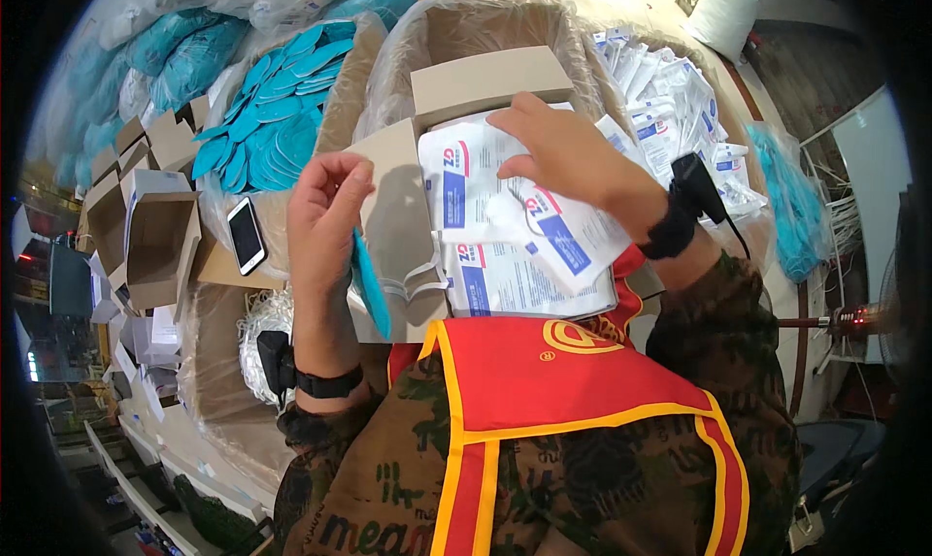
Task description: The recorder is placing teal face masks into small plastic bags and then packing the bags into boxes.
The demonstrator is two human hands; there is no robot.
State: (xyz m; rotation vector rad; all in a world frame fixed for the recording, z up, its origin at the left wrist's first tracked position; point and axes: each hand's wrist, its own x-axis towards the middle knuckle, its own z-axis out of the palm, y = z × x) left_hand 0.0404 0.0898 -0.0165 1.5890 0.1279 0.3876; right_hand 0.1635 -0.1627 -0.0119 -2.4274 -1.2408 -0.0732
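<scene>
My left hand (325, 216) pinches a teal face mask (370, 282) with white ear loops, held beside the flap of a small open cardboard box (398, 216). My right hand (563, 153) rests flat on white packets with blue and red print (495, 216) that lie stacked in that box. Both wrists carry black bands with small black devices. A red vest with yellow trim covers my chest below the box.
A plastic-lined carton of loose teal masks (267, 119) stands at the left. A smartphone (246, 235) lies beside it. Empty small boxes (160, 236) sit far left. A pile of white packets (670, 100) fills a lined carton at the right. Bagged teal masks (184, 51) lie behind.
</scene>
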